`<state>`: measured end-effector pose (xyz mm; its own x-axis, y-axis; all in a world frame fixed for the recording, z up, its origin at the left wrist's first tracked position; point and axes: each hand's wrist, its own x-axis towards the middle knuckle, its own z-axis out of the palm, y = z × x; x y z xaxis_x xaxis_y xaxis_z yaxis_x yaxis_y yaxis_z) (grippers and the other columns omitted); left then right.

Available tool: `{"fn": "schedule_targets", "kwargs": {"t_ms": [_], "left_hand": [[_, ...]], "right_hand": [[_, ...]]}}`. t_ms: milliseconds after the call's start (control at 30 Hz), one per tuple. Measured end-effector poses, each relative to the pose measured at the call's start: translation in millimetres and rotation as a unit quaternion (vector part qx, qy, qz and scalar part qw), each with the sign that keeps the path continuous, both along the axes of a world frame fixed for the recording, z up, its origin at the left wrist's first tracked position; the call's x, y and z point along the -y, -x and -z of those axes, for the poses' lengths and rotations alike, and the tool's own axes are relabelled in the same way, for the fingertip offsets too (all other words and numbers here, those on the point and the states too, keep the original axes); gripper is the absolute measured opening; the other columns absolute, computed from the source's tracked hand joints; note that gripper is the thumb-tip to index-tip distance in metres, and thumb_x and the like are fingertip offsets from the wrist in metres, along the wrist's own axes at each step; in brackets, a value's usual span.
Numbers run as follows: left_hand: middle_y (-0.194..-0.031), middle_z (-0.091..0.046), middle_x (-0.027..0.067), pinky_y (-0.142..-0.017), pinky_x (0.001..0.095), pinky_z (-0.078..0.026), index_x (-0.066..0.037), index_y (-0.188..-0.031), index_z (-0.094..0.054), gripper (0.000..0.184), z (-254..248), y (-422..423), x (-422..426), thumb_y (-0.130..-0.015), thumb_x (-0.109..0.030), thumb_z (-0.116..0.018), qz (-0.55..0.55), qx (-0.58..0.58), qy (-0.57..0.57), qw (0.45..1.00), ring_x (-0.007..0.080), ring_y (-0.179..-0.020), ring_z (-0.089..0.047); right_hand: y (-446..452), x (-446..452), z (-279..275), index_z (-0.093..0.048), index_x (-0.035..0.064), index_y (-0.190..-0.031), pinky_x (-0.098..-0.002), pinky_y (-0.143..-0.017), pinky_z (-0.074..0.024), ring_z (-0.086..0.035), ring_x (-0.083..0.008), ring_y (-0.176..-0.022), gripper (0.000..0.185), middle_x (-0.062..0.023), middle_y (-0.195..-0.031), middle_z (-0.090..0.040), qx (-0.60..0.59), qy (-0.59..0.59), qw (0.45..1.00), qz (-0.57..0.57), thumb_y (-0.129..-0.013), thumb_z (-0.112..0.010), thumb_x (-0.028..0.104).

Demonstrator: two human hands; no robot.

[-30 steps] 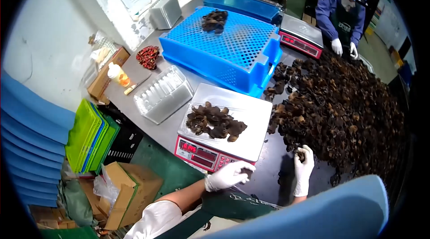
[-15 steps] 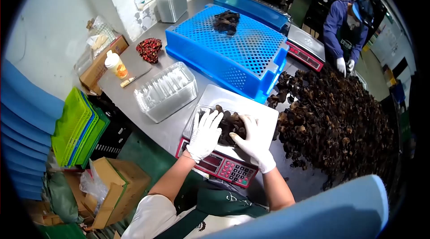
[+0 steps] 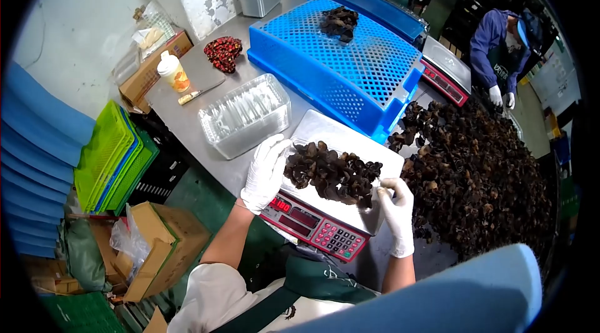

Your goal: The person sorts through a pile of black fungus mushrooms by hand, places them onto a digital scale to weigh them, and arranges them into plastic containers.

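Dark wood ear mushrooms (image 3: 334,173) lie in a heap on the silver pan (image 3: 390,164) of a red digital scale (image 3: 315,230). A clear tray seems to be under them, mostly hidden. My left hand (image 3: 265,173), in a white glove, is at the left end of the heap with its fingers stretched out. At the right end, my gloved right hand (image 3: 397,211) has thumb and forefinger pressed together beside the mushrooms. What is between those fingertips, if anything, is too small to make out. Red digits are lit on the scale's display.
A large mushroom pile (image 3: 481,177) covers the table's right side. Behind the scale stands an upturned blue crate (image 3: 337,52) with a few mushrooms on top. Stacked clear trays (image 3: 247,114), a knife (image 3: 200,91) and a bottle (image 3: 173,72) are left. A co-worker (image 3: 500,52) works beyond the pile.
Both hands have moved apart from on top of the mushrooms to the two ends of the heap. More of the mushrooms now shows. The view has shifted slightly.
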<state>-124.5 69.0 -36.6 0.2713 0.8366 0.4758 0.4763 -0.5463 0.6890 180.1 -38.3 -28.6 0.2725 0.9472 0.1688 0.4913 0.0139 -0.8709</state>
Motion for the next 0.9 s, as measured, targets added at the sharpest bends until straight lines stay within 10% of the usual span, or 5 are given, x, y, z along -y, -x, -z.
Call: {"fn": "schedule_targets", "kwargs": {"t_ms": [267,433,667,833,900], "left_hand": [[-0.128,-0.053,0.0186,-0.105,0.0423,-0.039,-0.004,-0.125,-0.058,0.034,-1,-19,6,-0.092,-0.006,-0.051,0.032,-0.004,0.000,0.999,0.0359,-0.120,-0.050],[-0.127,-0.054,0.0180,-0.102,0.0399,-0.041,-0.003,-0.123,-0.060,0.032,-1,-4,10,-0.092,-0.004,-0.053,-0.012,0.006,0.022,1.000,0.0351,-0.117,-0.053],[-0.125,-0.055,0.0180,-0.102,0.0396,-0.042,-0.002,-0.121,-0.061,0.031,6,9,11,-0.090,-0.004,-0.057,-0.055,0.020,0.026,0.998,0.0349,-0.116,-0.054],[-0.083,-0.060,0.0077,-0.077,0.0391,-0.047,-0.008,-0.090,-0.070,0.013,4,-10,10,-0.077,-0.007,-0.074,-0.015,-0.048,-0.064,0.997,0.0277,-0.087,-0.058],[-0.089,-0.059,0.0089,-0.079,0.0405,-0.046,-0.009,-0.093,-0.069,0.020,3,-26,12,-0.075,-0.013,-0.077,0.018,-0.080,-0.087,0.993,0.0292,-0.090,-0.056]], "right_hand": [[55,-6,-7,-0.067,0.0110,-0.082,-0.0380,-0.088,-0.0410,-0.056,-0.0251,-0.086,0.019,-0.0038,-0.079,-0.058,0.366,-0.080,0.924,-0.080,-0.071,-0.079,0.022],[18,30,-32,-0.057,0.0029,-0.079,-0.0343,-0.083,-0.0475,-0.061,-0.0250,-0.089,0.015,-0.0109,-0.091,-0.063,0.028,-0.056,0.996,-0.057,-0.070,-0.069,-0.001],[-89,169,9,-0.054,0.0023,-0.079,-0.0283,-0.074,-0.0493,-0.057,-0.0106,-0.077,0.008,-0.0034,-0.084,-0.062,-0.235,0.123,0.955,0.136,-0.078,-0.058,-0.005],[-102,260,2,-0.071,-0.0017,-0.087,-0.0306,-0.070,-0.0534,-0.070,-0.0205,-0.074,0.016,-0.0162,-0.081,-0.071,0.180,0.430,0.872,0.150,-0.077,-0.064,0.010],[-106,277,8,-0.072,-0.0018,-0.088,-0.0322,-0.071,-0.0544,-0.073,-0.0257,-0.076,0.020,-0.0198,-0.082,-0.072,0.185,0.433,0.864,0.180,-0.078,-0.066,0.014]]}}
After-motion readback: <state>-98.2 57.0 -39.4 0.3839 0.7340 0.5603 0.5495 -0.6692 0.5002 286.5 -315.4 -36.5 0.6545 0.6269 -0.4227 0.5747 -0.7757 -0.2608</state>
